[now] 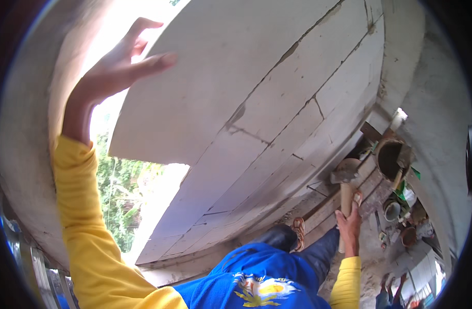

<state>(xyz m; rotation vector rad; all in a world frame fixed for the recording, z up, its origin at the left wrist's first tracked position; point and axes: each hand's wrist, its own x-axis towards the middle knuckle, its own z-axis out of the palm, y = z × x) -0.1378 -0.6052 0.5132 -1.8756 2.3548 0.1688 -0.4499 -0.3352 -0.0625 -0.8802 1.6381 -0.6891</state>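
My left hand (123, 69) is raised at the top edge of a pale block wall (205, 98), beside a bright opening. Its fingers are bent and apart, with the thumb over the wall's face; whether they touch it is unclear. Lower right, my right hand (349, 226) grips the wooden handle of a hammer (346, 191), whose broad metal head points away from me. The wall has dark joints, cracks and patches of mortar. My feet in sandals show near its base.
Wooden planks (315, 217) lie along the wall's foot. A bucket (388, 154) with tools and smaller containers (391, 211) sit at the right. Green foliage (115, 193) shows through the opening. Other people's limbs (388, 291) appear at the lower right. A curved grey surface (442, 87) borders the right.
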